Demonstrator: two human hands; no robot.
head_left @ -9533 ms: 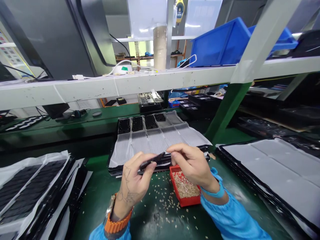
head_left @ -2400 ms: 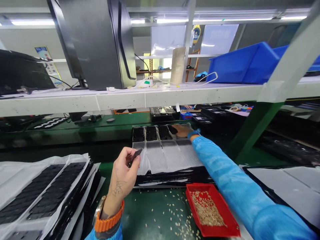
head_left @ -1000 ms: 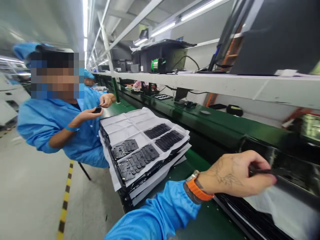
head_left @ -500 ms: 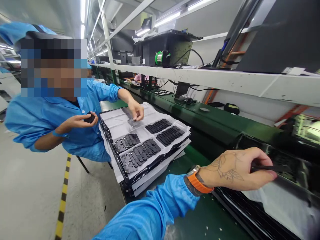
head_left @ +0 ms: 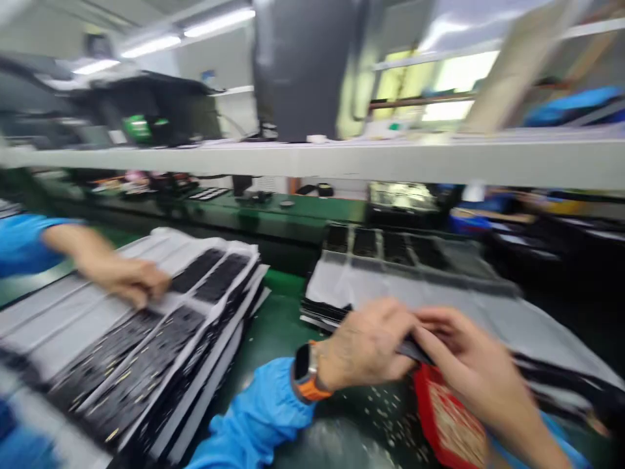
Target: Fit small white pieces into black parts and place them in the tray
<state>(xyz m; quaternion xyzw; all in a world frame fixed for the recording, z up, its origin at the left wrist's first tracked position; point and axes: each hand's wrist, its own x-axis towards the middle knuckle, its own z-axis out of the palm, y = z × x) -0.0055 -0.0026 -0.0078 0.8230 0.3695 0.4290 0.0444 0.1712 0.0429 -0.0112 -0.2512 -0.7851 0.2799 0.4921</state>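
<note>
My left hand [head_left: 366, 342], with an orange-strapped watch, and my right hand [head_left: 463, 365] meet in front of me. Both are closed on a small dark flat part [head_left: 414, 350], mostly covered by my fingers and blurred. Just beneath my right hand stands a red box [head_left: 427, 417] holding many small pale pieces. Beyond my hands lies a stack of trays topped with a white-lined tray [head_left: 371, 281], with dark parts in its far compartments.
A co-worker's hand [head_left: 127, 277] reaches over another white-lined tray [head_left: 58, 319] of black parts at left. Small pale bits [head_left: 385, 417] are scattered on the green bench [head_left: 278, 332]. A white shelf [head_left: 293, 161] crosses above the bench.
The view has swung right. My left hand, holding a dark flat part before, has come together with my right hand, which now shows. The co-worker's hand is still over the left tray.
</note>
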